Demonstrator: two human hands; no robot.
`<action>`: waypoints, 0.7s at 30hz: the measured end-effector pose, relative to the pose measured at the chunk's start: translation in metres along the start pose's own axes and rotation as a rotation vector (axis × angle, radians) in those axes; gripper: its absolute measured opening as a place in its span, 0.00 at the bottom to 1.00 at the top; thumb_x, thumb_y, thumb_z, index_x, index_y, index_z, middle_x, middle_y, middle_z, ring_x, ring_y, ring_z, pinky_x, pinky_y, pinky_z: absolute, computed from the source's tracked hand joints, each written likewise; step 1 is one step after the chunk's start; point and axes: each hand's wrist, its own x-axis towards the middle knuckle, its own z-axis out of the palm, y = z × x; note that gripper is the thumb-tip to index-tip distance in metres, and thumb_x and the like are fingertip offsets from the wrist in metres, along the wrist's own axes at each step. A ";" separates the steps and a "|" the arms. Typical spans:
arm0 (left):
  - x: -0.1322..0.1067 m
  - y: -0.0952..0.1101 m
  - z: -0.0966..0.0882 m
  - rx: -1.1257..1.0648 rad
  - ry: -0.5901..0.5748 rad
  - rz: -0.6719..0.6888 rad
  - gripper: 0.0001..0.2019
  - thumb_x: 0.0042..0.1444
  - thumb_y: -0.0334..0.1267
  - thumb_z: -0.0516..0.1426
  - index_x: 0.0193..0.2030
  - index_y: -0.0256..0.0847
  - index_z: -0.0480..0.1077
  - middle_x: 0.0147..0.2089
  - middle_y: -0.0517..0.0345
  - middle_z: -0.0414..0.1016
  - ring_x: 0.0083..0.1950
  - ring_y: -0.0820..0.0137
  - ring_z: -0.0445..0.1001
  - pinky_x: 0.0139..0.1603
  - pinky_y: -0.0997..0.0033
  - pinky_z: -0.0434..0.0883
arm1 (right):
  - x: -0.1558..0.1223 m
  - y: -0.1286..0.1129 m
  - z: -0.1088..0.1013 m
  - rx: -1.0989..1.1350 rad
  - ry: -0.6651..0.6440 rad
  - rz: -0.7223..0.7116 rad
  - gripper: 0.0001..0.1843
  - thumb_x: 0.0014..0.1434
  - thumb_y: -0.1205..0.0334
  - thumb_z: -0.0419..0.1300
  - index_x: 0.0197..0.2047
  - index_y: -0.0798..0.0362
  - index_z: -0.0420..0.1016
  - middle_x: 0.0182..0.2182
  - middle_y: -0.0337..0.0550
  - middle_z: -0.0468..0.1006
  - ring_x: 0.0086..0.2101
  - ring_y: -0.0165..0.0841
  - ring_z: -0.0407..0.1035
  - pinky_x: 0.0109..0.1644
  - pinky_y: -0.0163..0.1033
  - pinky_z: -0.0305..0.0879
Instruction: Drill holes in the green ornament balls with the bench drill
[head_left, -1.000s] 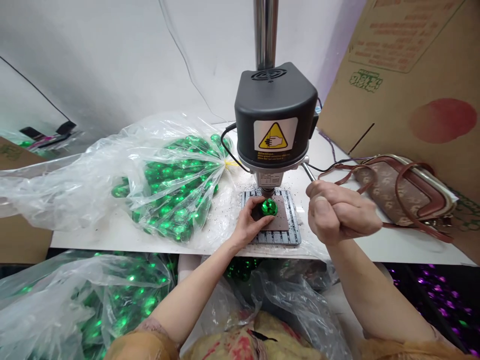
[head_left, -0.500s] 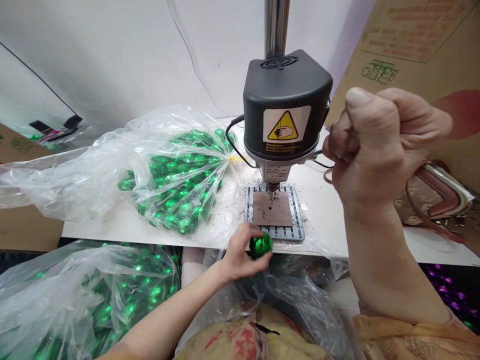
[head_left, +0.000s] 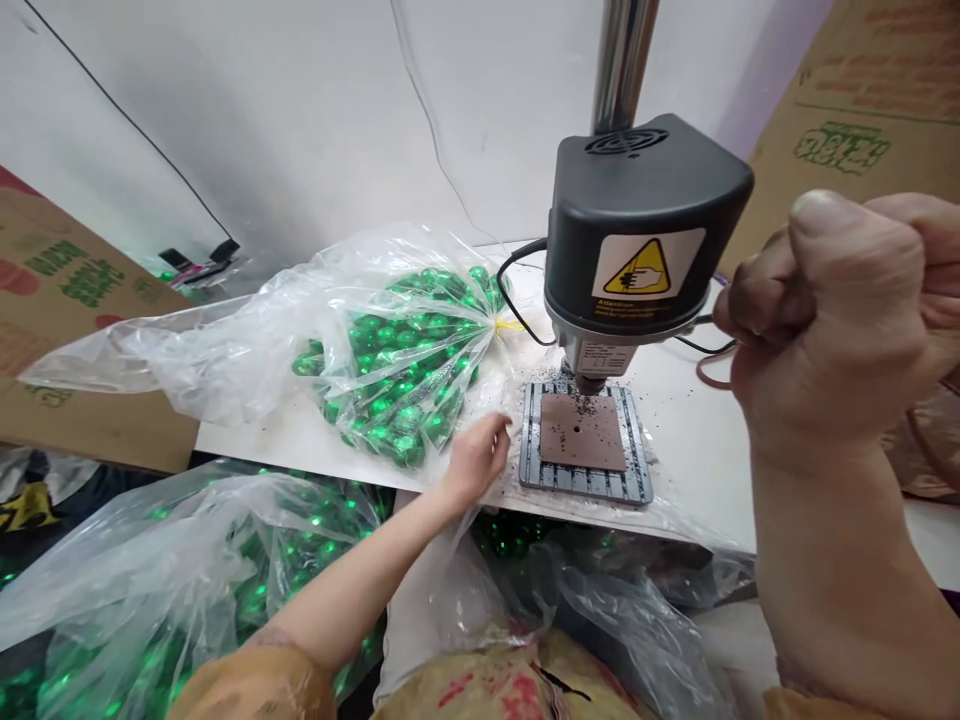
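My left hand (head_left: 480,455) is over the front of the white table, between a clear bag of shiny green balls (head_left: 405,380) and the drill press base (head_left: 637,485). Its fingers are curled in, with no ball visible in them. My right hand (head_left: 840,310) is raised in a fist at the right of the black drill press head (head_left: 649,220). Whatever that fist grips is hidden behind the fingers. A brown square pad (head_left: 585,450) with a small dark hole lies on the base under the chuck (head_left: 590,384). Dark shavings are scattered around it.
Below the table edge, another plastic bag of green balls (head_left: 300,540) lies at left, and more green balls (head_left: 514,535) show in clear plastic in front of me. Cardboard boxes (head_left: 82,330) stand at left and behind my right hand. A black cable (head_left: 517,265) loops beside the drill head.
My left hand held a green ball by the base's front edge; now it is farther left and up, with no ball visible. My right fist stays beside the drill head. The view has shifted left.
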 end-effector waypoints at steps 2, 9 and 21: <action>0.041 -0.017 -0.001 0.192 -0.085 -0.081 0.15 0.57 0.23 0.50 0.45 0.41 0.71 0.49 0.44 0.75 0.50 0.58 0.74 0.48 0.59 0.70 | 0.000 0.001 0.000 0.005 -0.014 0.002 0.23 0.55 0.68 0.59 0.14 0.50 0.52 0.11 0.31 0.53 0.13 0.24 0.53 0.18 0.38 0.43; 0.101 -0.059 -0.008 0.140 -0.185 -0.272 0.13 0.52 0.24 0.56 0.44 0.37 0.73 0.55 0.36 0.69 0.60 0.43 0.66 0.60 0.38 0.60 | 0.002 0.008 -0.006 0.029 -0.015 -0.059 0.22 0.53 0.67 0.62 0.13 0.51 0.58 0.10 0.33 0.56 0.13 0.26 0.53 0.18 0.41 0.43; 0.056 0.024 0.005 -1.477 -0.084 -0.684 0.23 0.47 0.41 0.67 0.48 0.44 0.65 0.43 0.57 0.76 0.41 0.69 0.77 0.46 0.64 0.75 | 0.000 0.010 -0.009 0.044 -0.039 -0.052 0.24 0.53 0.62 0.65 0.14 0.52 0.56 0.10 0.33 0.55 0.13 0.24 0.50 0.17 0.40 0.41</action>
